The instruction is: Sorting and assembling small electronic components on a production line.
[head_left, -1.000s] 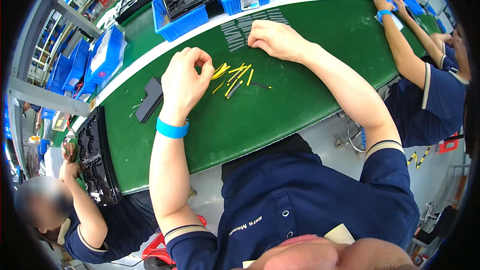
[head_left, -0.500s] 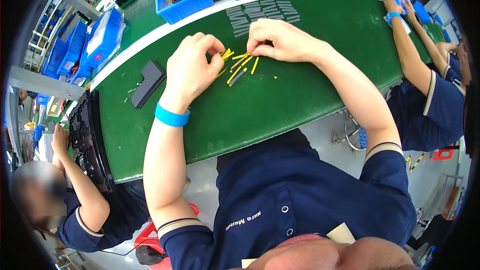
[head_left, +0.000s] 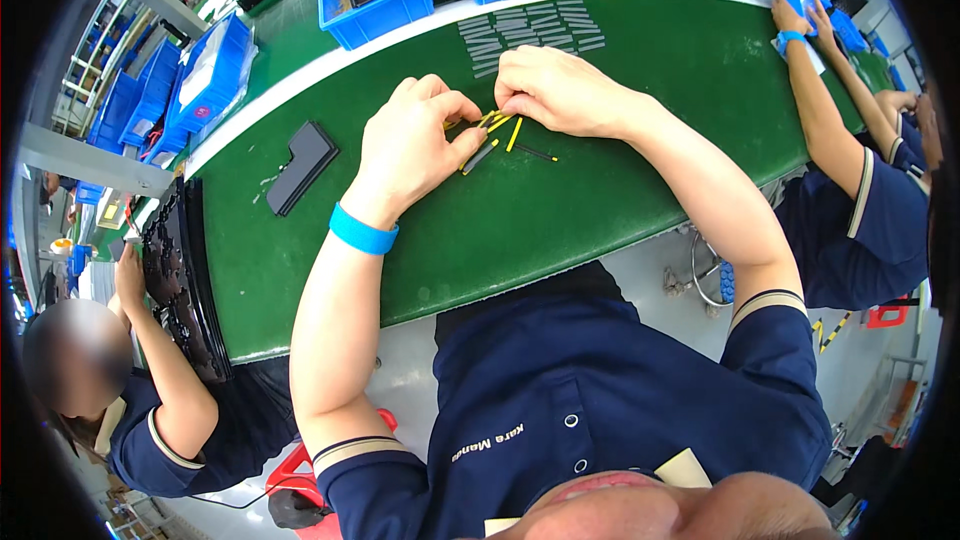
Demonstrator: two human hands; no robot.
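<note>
Yellow sticks, a little loose bunch of them with a couple of dark ones mixed in, sit on the green mat just past 12 o'clock from my chest, right between both hands. From the head view, my left hand is curled with fingertips pinched down at the near edge of the bunch, and I'd say it's gripping one of the sticks, though the knuckles hide which. My right hand is cupped over the far side, fingers narrow and pressed onto the pile, I can't tell if it's actually got one lifted. My guess is they're fanned out flat so single pieces can be picked off. One thin dark pin lies apart at about 3 o'clock from the bunch. A flat black L-shaped part rests well off at 9 o'clock. Rows of small grey strips line up at 12, with blue bins holding black trays behind them. Surface is a long green bench with a white far edge; co-workers sit at 8 o'clock and 2 o'clock, so it looks like a factory line.
</note>
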